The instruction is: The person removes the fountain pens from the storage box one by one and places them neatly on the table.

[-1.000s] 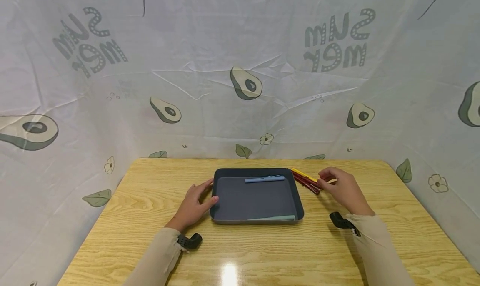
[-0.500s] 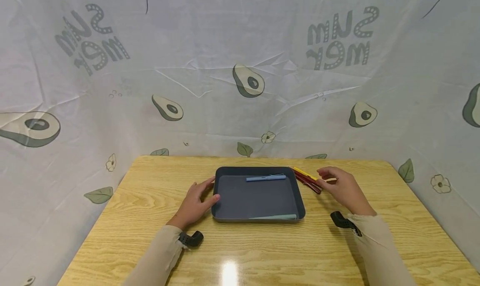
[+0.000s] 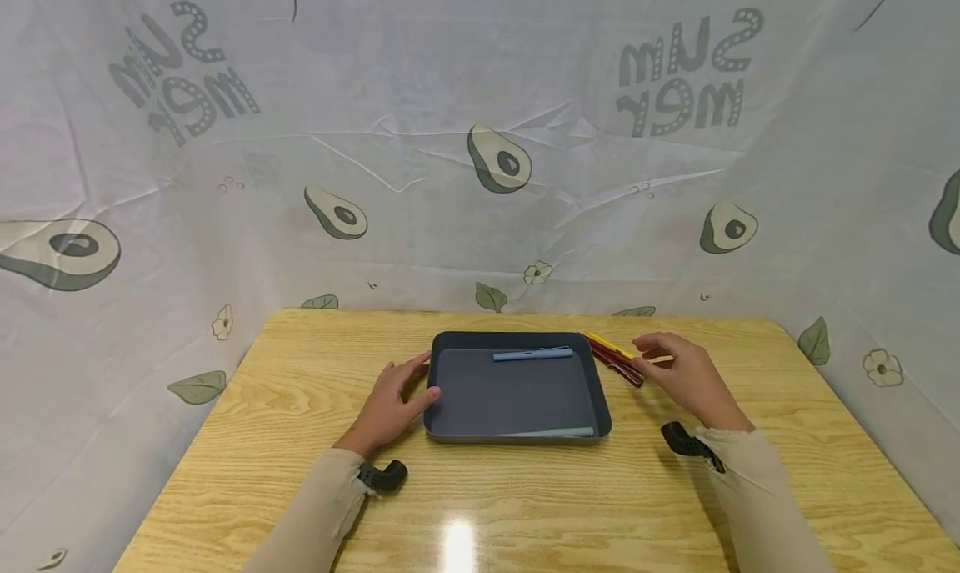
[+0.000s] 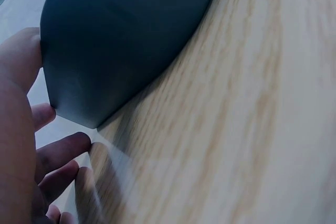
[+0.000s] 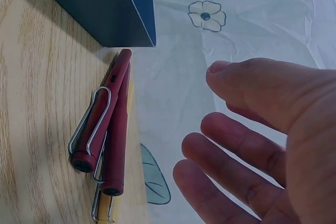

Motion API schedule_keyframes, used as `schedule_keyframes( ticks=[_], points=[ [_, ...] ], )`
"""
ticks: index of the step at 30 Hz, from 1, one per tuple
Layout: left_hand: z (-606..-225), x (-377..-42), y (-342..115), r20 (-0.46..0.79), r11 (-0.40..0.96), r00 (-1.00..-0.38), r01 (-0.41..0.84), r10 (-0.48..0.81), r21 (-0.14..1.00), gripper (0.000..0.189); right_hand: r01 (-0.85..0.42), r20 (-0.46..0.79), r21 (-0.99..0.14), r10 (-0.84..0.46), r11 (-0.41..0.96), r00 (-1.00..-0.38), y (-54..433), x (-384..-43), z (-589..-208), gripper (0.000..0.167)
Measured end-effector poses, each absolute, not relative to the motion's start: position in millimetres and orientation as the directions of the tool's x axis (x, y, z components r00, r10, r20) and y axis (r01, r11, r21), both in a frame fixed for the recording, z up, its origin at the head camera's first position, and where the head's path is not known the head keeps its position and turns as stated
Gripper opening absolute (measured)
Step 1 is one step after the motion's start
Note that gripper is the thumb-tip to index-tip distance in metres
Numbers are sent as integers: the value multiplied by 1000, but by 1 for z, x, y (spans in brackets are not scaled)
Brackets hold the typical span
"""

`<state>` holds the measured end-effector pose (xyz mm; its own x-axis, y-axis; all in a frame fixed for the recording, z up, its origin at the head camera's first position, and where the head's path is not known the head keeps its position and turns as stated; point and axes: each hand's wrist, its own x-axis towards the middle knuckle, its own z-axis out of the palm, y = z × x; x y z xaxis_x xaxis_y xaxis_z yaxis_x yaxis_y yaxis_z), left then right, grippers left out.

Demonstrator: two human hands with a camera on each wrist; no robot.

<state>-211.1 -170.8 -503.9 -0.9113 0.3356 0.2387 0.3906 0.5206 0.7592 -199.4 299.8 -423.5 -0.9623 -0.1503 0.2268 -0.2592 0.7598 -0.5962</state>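
on the table [image 3: 300, 377]: tray [image 3: 502, 398]; blue pen [image 3: 532, 354], green pen [image 3: 558, 432] inside; red pens [image 5: 117, 148], yellow pen [image 3: 610, 344] just beside.
left hand [image 3: 388, 408]: relaxed, touching tray's left side.
right hand [image 3: 690, 379]: released, near red pens.

In front of me a pale, creased cloth [image 3: 405, 64] hangs behind the wood-grain tabletop [image 3: 570, 506], printed with avocados [image 3: 500, 160], leaves [image 3: 491, 297], flowers [image 3: 537, 273] and "summer" [image 3: 672, 106] (mirrored, from my side). Near me, a bright reflection [image 3: 459, 546] gleams on the wood.
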Motion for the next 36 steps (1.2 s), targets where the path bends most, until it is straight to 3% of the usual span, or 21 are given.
schedule_keyframes(
  ticks=[36],
  points=[
    [-508, -234, -174, 244, 517, -904, 404, 350, 755, 69, -250, 192, -618, -165, 746, -967, 295, -217, -421, 35]
  ],
)
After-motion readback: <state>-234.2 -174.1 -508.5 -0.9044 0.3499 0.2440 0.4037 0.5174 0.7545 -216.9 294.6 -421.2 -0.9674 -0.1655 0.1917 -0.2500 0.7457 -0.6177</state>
